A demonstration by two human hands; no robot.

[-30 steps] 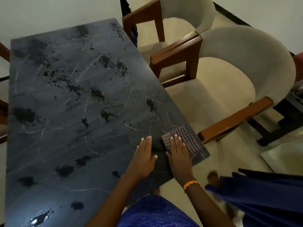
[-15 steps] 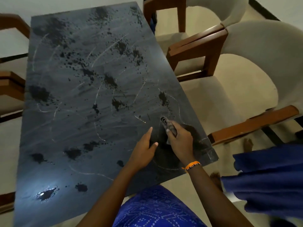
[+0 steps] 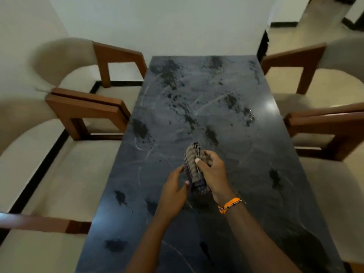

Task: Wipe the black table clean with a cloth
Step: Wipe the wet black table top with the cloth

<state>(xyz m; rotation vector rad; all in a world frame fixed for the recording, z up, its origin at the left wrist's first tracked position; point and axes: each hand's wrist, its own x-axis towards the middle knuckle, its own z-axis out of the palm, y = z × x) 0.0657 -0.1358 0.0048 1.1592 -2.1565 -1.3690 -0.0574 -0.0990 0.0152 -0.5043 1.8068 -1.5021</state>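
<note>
The black table (image 3: 226, 91) runs away from me, marbled with pale veins and dark wet-looking blotches. A folded, striped brown cloth (image 3: 192, 166) is held upright above the table's middle. My right hand (image 3: 213, 172), with an orange band at the wrist, is shut on the cloth's right side. My left hand (image 3: 174, 191) touches the cloth's lower left edge with thumb and fingertips, fingers loosely curved. Whether the left hand grips it is hard to tell.
Two beige padded chairs with brown wooden arms stand along the left side (image 3: 82, 107), two more along the right (image 3: 323, 123). A white wall (image 3: 157, 26) closes the far end. Tiled floor shows at the upper right (image 3: 291, 36).
My right hand lifted the cloth from the table's near right corner and carried it over the middle. My left hand left the tabletop and rose to the cloth. My view swung to face along the table.
</note>
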